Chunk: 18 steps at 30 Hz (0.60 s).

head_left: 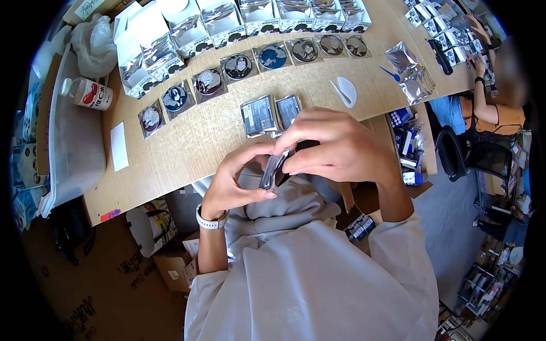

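Between my two hands, above my lap at the table's near edge, is a small stack of thin, dark flat packets in clear film (273, 169). My left hand (230, 179), with a white watch on its wrist, grips the stack from the left with thumb and fingers. From the right, my right hand (344, 145) pinches its upper edge, and its fingers partly cover the packets. Just beyond my hands lie two piles of dark printed packets, a left pile (260, 115) and a right pile (288, 108). Farther off, several round picture badges in clear bags (238, 66) form a curved row.
White boxes of silver packets (218, 25) line the table's back. A clear plastic bin (74, 131), bottle (94, 95) and white card (119, 146) are left. Right are a white teardrop-shaped piece (347, 91), silver foil packets (412, 79), an open carton (409, 145) and another person (500, 108).
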Motion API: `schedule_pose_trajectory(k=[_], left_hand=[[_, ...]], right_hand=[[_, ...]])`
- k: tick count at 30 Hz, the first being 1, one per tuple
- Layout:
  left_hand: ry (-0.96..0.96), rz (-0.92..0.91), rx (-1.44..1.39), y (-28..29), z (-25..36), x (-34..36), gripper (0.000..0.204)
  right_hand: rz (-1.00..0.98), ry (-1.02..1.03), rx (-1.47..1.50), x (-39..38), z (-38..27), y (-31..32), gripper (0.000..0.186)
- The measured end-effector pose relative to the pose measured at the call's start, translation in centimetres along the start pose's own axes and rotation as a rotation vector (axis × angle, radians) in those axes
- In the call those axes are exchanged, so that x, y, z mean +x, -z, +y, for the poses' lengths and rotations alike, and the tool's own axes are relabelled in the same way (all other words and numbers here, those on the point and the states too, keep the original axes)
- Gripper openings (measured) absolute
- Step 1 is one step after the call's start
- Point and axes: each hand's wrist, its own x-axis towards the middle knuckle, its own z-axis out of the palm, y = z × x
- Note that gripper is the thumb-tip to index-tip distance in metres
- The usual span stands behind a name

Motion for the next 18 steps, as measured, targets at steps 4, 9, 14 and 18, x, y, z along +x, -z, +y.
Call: schedule_pose_trajectory(k=[4, 9, 14, 18], left_hand=[[0.022, -0.051, 0.019, 0.0, 0.0, 0.0, 0.069], [0.062, -0.033, -0.059, 0.0, -0.4, -0.4, 0.071], [0.136, -0.044, -0.200, -0.2, -0.6, -0.6, 0.075], [0.195, -0.083, -0.310, 0.2, -1.5, -1.1, 0.079]], right_hand=[[-0.100, 0.043, -0.138, 0.0, -0.4, 0.4, 0.011], [-0.139, 0.092, -0.242, 0.1, -1.4, 0.4, 0.008], [-0.160, 0.128, -0.292, 0.0, -1.6, -0.1, 0.008], [-0.113, 0.017, -0.213, 0.1, -1.8, 0.0, 0.006]])
